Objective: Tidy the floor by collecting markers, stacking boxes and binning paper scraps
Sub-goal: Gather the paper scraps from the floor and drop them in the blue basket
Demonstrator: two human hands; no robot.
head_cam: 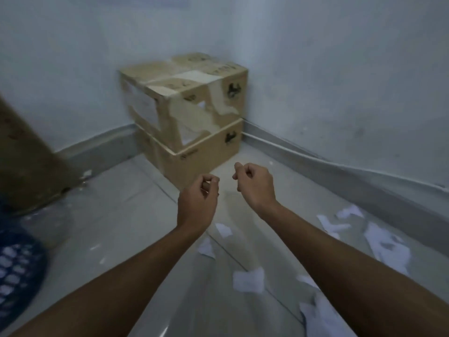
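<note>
Two cardboard boxes are stacked in the room's corner: a torn upper box (192, 93) rests on a lower box (206, 154). Both of my arms reach forward in front of the stack. My left hand (199, 203) and my right hand (255, 183) hover just short of the lower box, fingers curled shut, with nothing visible in them. White paper scraps lie on the tiled floor below my arms, among them one scrap (247, 279) in the middle, another scrap (222, 229) and a larger cluster (386, 244) to the right. No markers are in sight.
A blue perforated basket (17, 276) sits at the lower left edge. A large brown cardboard piece (26, 161) leans at the left wall. Grey skirting (340, 166) runs along both walls.
</note>
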